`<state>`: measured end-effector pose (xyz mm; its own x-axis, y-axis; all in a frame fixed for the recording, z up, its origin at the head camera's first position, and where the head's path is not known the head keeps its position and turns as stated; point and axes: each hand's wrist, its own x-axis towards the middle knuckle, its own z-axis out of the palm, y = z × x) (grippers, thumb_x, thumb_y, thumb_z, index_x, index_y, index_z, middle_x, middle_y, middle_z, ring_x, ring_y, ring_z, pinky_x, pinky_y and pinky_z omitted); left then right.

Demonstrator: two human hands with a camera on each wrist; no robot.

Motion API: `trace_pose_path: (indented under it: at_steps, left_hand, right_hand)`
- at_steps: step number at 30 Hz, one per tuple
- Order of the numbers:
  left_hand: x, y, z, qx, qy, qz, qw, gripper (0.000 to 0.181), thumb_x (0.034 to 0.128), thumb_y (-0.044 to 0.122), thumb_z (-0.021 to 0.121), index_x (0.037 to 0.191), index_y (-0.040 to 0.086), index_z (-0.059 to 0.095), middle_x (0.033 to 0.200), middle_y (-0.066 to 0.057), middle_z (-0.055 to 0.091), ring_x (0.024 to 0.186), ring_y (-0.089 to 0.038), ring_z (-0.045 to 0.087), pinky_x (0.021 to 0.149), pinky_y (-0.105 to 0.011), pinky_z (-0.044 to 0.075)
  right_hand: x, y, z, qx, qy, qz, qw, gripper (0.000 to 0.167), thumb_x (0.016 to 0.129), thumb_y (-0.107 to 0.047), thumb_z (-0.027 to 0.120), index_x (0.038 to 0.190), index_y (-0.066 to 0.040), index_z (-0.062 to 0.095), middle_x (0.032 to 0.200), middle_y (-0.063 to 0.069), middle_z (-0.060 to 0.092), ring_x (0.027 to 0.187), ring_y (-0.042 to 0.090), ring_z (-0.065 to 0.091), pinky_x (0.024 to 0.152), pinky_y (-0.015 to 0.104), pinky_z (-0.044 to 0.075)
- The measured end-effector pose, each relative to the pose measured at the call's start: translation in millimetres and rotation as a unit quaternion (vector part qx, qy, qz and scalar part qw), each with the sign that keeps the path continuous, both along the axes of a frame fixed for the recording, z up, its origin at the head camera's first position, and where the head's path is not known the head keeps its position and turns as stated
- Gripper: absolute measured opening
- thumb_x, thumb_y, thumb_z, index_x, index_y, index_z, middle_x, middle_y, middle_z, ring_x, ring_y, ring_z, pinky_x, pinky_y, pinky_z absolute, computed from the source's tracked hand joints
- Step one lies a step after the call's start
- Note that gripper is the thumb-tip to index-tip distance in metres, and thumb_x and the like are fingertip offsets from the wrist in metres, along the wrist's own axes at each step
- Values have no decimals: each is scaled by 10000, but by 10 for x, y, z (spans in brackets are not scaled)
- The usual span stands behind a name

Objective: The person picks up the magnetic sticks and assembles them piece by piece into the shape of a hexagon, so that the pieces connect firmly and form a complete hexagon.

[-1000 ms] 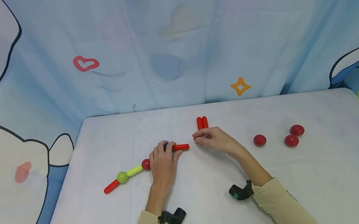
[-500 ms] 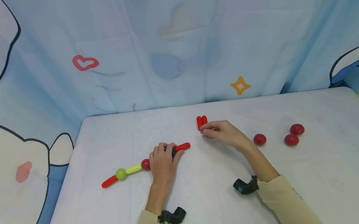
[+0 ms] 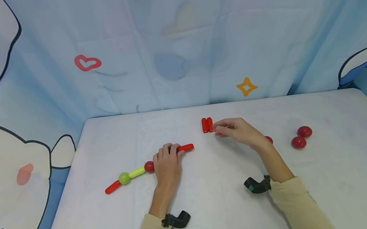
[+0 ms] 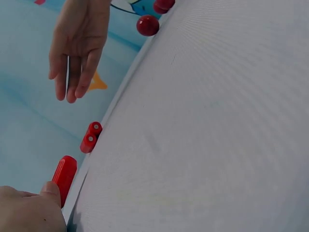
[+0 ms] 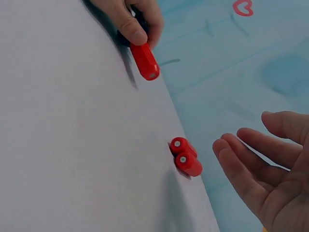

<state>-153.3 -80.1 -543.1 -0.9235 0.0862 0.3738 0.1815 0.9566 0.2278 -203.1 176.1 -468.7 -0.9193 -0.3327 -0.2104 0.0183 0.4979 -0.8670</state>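
My left hand (image 3: 167, 165) grips the right part of a chain of rods and balls. From the left, the chain runs red rod (image 3: 112, 187), green ball (image 3: 124, 178), yellow-green rod (image 3: 137, 172), red ball (image 3: 149, 167). The hand covers its middle. A dark blue ball (image 5: 124, 38) shows partly between the fingers, and a red end rod (image 5: 146, 63) sticks out past the thumb. Two loose red rods (image 3: 205, 125) with small silver discs in their ends lie side by side near the table's far edge. My right hand (image 3: 239, 131) hovers just right of them, fingers loosely extended, holding nothing.
Two red balls (image 3: 298, 142) lie together on the right of the white-covered table (image 3: 220, 205). A third red ball (image 3: 269, 139) is partly hidden by the right forearm. Behind the table hangs a blue printed curtain (image 3: 144, 56). Each wrist wears a black camera (image 3: 177, 220).
My right hand has drawn away to the right, from in front of the loose red rods to beside them, so more of them shows. The left hand keeps its grip; the chain has tilted slightly.
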Motion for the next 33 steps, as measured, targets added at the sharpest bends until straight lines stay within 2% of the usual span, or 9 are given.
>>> trace_pose_path:
  at_steps: [5, 7, 11, 17, 24, 27, 33]
  left_hand:
    - [-9, -3, -3, -39, -72, 38, 10000, 297, 957, 312, 598, 1201, 142, 596, 1237, -28, 621, 1157, -201, 566, 954, -380, 455]
    - [-10, -2, -3, -21, -87, 61, 9999, 301, 963, 299, 589, 1217, 137, 595, 1238, -30, 625, 1177, -204, 555, 970, -384, 450]
    - [1, -5, -1, 66, -91, 32, 9999, 343, 964, 332, 584, 1268, 174, 594, 1237, -38, 615, 1168, -223, 545, 977, -402, 436]
    - [3, -14, -7, 78, -231, 9, 9997, 373, 951, 356, 600, 1293, 205, 588, 1261, -44, 591, 1159, -231, 538, 970, -407, 429]
    - [-28, 0, 25, -52, -545, 173, 9983, 348, 966, 349, 575, 1282, 203, 569, 1290, -40, 568, 1188, -222, 520, 1005, -411, 421]
    - [-34, 11, 27, -26, -543, 172, 9984, 343, 967, 346, 573, 1276, 197, 571, 1286, -45, 573, 1181, -225, 526, 997, -409, 427]
    - [-32, 22, 21, 77, -541, 219, 9983, 325, 966, 328, 577, 1258, 185, 566, 1259, -45, 586, 1142, -225, 536, 973, -402, 429]
  right_hand:
    - [20, 155, 102, 338, -30, 156, 9993, 500, 983, -371, 544, 1376, -63, 514, 1313, 181, 598, 1183, 353, 593, 1030, 520, 453]
    - [33, 221, 136, 622, 104, 273, 9976, 523, 983, -400, 532, 1386, -70, 504, 1326, 172, 595, 1202, 350, 566, 1018, 528, 456]
    - [55, 326, 202, 886, 435, 443, 9941, 531, 979, -399, 539, 1388, -62, 502, 1335, 169, 593, 1228, 355, 541, 1000, 531, 472]
    - [70, 430, 278, 842, 465, 393, 9946, 504, 971, -328, 572, 1395, -69, 490, 1359, 190, 562, 1239, 363, 548, 992, 532, 481]
    - [33, 484, 305, 818, 563, 362, 9944, 524, 979, -353, 554, 1405, -57, 477, 1367, 188, 559, 1255, 370, 525, 988, 530, 485]
    - [28, 496, 306, 847, 686, 366, 9934, 525, 976, -377, 554, 1392, -63, 492, 1356, 175, 569, 1248, 360, 528, 990, 534, 481]
    - [134, 568, 277, 923, 888, 509, 9904, 530, 962, -377, 581, 1370, -46, 512, 1345, 176, 578, 1208, 325, 563, 996, 512, 482]
